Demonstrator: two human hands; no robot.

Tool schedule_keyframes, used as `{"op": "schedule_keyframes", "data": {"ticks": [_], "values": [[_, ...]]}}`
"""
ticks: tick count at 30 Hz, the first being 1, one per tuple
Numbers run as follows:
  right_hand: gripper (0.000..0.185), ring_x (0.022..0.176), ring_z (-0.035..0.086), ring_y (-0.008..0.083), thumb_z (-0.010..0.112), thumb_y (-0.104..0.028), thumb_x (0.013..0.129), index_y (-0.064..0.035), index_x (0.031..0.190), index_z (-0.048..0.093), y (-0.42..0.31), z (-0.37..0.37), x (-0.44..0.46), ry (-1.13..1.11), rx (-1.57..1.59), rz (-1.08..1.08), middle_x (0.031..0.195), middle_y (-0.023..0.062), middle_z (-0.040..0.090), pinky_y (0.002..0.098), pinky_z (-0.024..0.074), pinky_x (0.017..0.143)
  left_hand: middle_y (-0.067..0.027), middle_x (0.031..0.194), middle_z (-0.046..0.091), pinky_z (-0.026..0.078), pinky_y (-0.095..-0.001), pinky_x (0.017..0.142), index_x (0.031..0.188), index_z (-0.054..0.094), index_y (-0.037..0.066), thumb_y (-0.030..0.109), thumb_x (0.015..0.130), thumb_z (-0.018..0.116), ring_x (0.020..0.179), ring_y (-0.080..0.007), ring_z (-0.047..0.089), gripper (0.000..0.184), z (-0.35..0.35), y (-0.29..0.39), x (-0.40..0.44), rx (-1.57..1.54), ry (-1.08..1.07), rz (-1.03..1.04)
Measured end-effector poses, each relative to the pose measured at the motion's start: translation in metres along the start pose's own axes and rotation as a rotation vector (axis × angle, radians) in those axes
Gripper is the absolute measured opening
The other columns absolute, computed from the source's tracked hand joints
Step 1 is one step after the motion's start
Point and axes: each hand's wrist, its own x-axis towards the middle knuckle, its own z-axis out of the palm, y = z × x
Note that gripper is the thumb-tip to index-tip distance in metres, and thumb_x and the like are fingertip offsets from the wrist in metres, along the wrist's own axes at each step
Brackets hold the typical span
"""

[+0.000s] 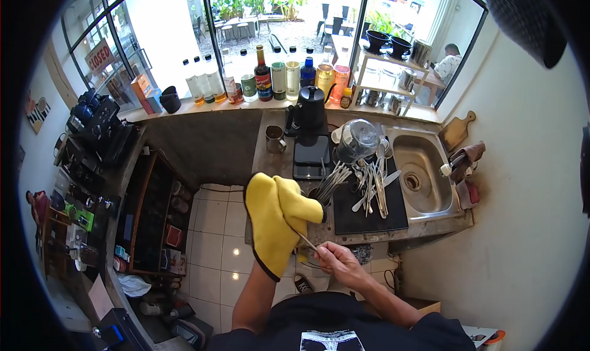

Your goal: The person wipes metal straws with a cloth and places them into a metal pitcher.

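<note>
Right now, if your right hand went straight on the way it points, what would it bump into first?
Probably the yellow cloth, which the right hand faces, though one view leaves the depth unclear.

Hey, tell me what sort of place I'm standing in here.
Probably a small café or coffee bar: there's what looks like an espresso machine, a row of bottles along the window, and a black kettle near the sink.

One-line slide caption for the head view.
Left hand hidden under a yellow cloth, right hand gripping a thin rod, near piled cutlery and a sink.
</note>
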Motion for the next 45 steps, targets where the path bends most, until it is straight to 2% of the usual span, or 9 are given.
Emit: {"op": "schedule_keyframes", "data": {"ticks": [5,9,11,15,18,21,28,38,45], "values": [[0.024,0.059,0.033,0.0042,0.044,-0.023,0.103,-0.0021,0.096,0.053,0.008,-0.007,0.006,0.081,0.024,-0.021,0.069,-0.0048,0.04,0.0208,0.0288,0.053,-0.0061,0.108,0.057,0.051,-0.0286,0.081,0.122,0.045,0.005,0.007,0.091,0.06,0.096,-0.0149,0.059,0.034,0.002,-0.02,-0.013,0.957,0.015,0.492],[0.022,0.058,0.032,0.0058,0.043,-0.021,0.103,-0.003,0.095,0.052,0.002,-0.01,0.011,0.067,-0.01,-0.102,0.069,-0.0038,0.04,0.022,0.0287,0.054,-0.0056,0.111,0.057,0.05,-0.0298,0.084,0.124,0.045,0.005,0.006,0.092,0.059,0.098,-0.0154,0.059,0.034,-0.02,-0.052,-0.021,1.024,0.032,0.353],[0.018,0.062,0.04,0.0071,0.047,-0.02,0.101,-0.0033,0.1,0.055,-0.001,-0.013,0.009,0.082,-0.11,-0.073,0.073,-0.0016,0.048,0.0232,0.0347,0.057,-0.0053,0.102,0.056,0.05,-0.0308,0.078,0.121,0.047,0.004,0.008,0.089,0.061,0.091,-0.018,0.058,0.035,-0.022,-0.069,-0.022,0.941,0.101,0.473],[0.018,0.073,0.062,0.0093,0.064,-0.015,0.089,0.0021,0.095,0.068,-0.054,-0.044,-0.002,0.16,-1.03,-0.033,0.082,0.0074,0.07,0.0276,0.0507,0.068,-0.0044,0.101,0.056,0.049,-0.031,0.079,0.117,0.05,0.005,0.022,0.096,0.055,0.092,-0.0151,0.057,0.027,-0.022,-0.051,-0.028,-0.276,-0.119,-0.221],[0.023,0.061,0.057,0.0073,0.06,-0.018,0.093,0.0035,0.095,0.069,-0.087,-0.045,0.002,0.511,-0.662,-0.374,0.074,0.0025,0.066,0.0234,0.0469,0.057,-0.0053,0.103,0.056,0.048,-0.0329,0.081,0.113,0.053,0.004,0.018,0.095,0.055,0.094,-0.0177,0.058,0.023,-0.022,-0.056,-0.042,0.48,0.007,0.097],[0.024,0.053,0.046,-0.0002,0.06,-0.021,0.095,0.0012,0.091,0.069,-0.104,-0.016,0.017,0.467,-0.41,-0.351,0.069,-0.0017,0.059,0.0177,0.0351,0.045,-0.0086,0.121,0.056,0.046,-0.0331,0.092,0.124,0.05,0.003,0.009,0.093,0.056,0.108,-0.0186,0.056,0.031,-0.004,-0.056,-0.036,1.83,-0.325,0.049],[0.017,0.055,0.045,0.001,0.068,-0.015,0.09,0.0004,0.097,0.069,-0.091,-0.017,0.036,0.521,-0.604,-0.524,0.074,-0.0029,0.058,0.0179,0.0375,0.047,-0.0072,0.12,0.056,0.047,-0.0333,0.093,0.128,0.05,0.004,0.011,0.095,0.058,0.11,-0.0162,0.055,0.035,-0.049,-0.088,-0.057,0.621,-0.172,0.092],[0.031,0.095,0.063,0.014,0.049,-0.007,0.098,-0.0035,0.129,0.054,-0.077,0.003,0.024,0.183,-0.812,-0.456,0.111,0.0111,0.068,0.027,0.0499,0.081,-0.0073,0.134,0.048,0.041,-0.0317,0.101,0.14,0.039,0.006,0.019,0.095,0.058,0.121,-0.016,0.048,0.051,-0.034,-0.067,-0.042,0.452,-0.152,0.019],[0.018,0.084,0.058,0.0065,0.059,-0.002,0.092,0.0025,0.108,0.065,-0.078,-0.018,0.025,0.132,-0.562,-0.492,0.094,0.0037,0.065,0.0209,0.0475,0.074,-0.005,0.125,0.052,0.046,-0.0275,0.092,0.136,0.043,0.005,0.021,0.096,0.057,0.111,-0.0117,0.051,0.045,-0.04,-0.061,-0.041,0.261,-0.085,-0.166]]}}
